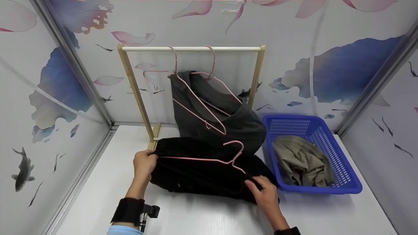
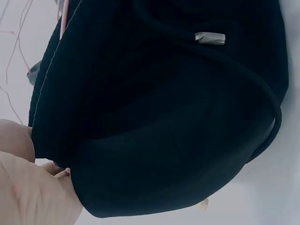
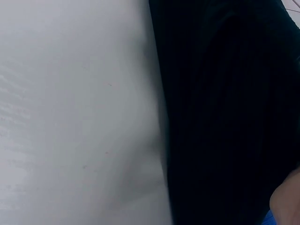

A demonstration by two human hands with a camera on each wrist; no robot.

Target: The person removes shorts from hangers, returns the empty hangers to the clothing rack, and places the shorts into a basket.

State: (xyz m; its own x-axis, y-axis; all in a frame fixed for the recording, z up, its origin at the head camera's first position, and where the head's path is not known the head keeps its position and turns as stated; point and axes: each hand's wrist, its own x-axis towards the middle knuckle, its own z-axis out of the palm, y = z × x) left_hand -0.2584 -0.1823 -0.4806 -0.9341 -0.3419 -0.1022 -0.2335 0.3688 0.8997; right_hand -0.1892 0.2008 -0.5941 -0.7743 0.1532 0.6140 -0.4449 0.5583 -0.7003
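Note:
Black drawstring pants (image 1: 202, 179) lie across the front of the rack, their waist opening toward the top. A metal-tipped drawstring (image 2: 210, 38) hangs from them in the left wrist view. My left hand (image 1: 144, 164) pinches the left end of the waist, where one arm of a pink hanger (image 1: 196, 159) reaches the cloth. At the right end my right hand (image 1: 265, 192) holds the waist edge between thumb and fingers. The hanger's hook stands up near the middle, and its right arm goes down into the cloth. Only a bit of the right hand (image 3: 287, 201) shows in the right wrist view.
A rack (image 1: 228, 49) with wooden legs stands behind. From it hang dark grey pants (image 1: 215, 122) on a pink hanger, with another pink hanger (image 1: 199, 98) in front. A blue basket (image 1: 351, 182) at right holds a crumpled olive garment (image 1: 302, 160). Patterned walls enclose the white table (image 1: 98, 182).

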